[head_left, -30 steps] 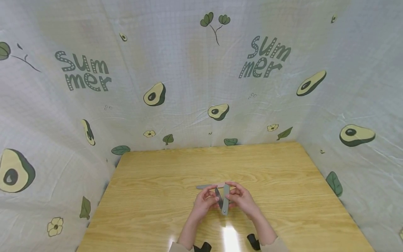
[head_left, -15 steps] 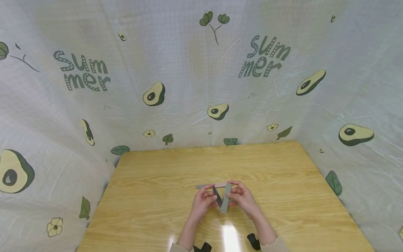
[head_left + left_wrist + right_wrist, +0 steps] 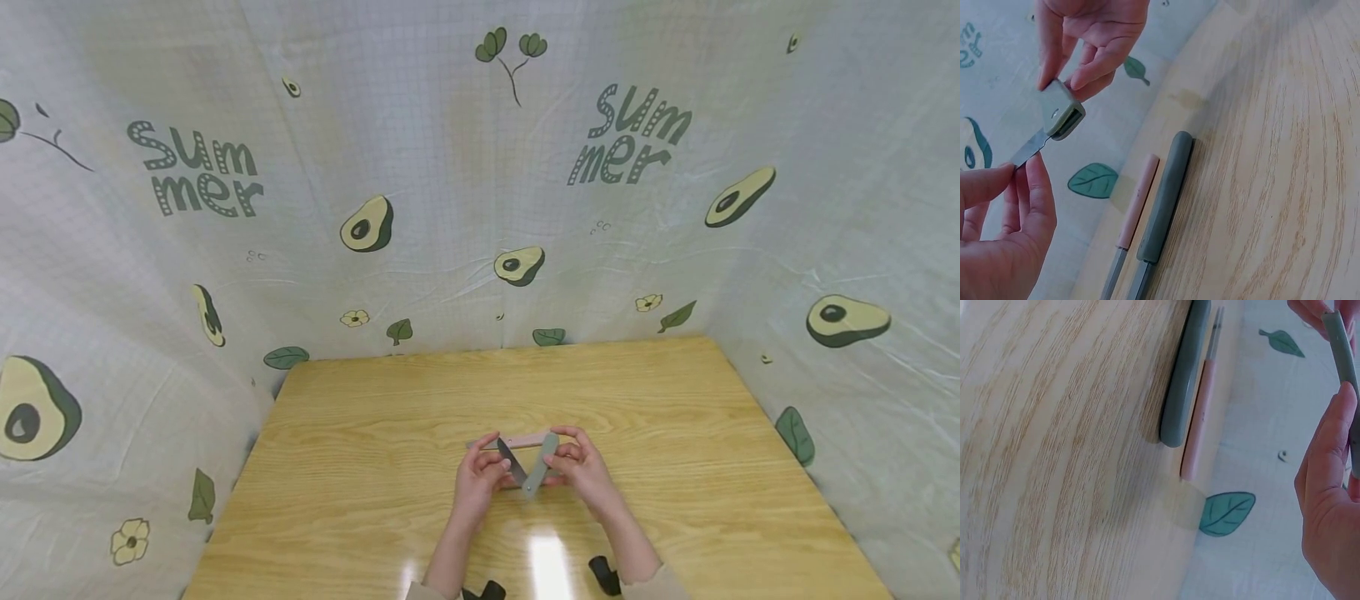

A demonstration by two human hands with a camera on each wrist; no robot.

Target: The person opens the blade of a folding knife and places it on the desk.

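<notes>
Both hands hold a folding knife above the table, its dark blade partly swung out from the grey-green handle in a V. My left hand [image 3: 477, 479] pinches the knife blade [image 3: 1030, 147] near its tip between thumb and fingers. On the other side, my right hand [image 3: 583, 471] grips the folding knife [image 3: 542, 463] by its handle. Pivot and handle slot face the left wrist camera. Beneath the hands lie two more knives, side by side: a pink-handled knife [image 3: 1138, 203] and a thicker green-handled knife [image 3: 1169, 194], largely hidden in the head view.
The wooden table [image 3: 375, 433] meets a pale cloth wall [image 3: 435, 300] printed with avocados and leaves at its back and sides. Black straps or mounts [image 3: 604, 575] show near both wrists at the front. Light glares off the tabletop between the forearms.
The angle between blade and handle has widened. My left hand has drawn the blade a little left, while the handle's top has tilted right in my right hand.
</notes>
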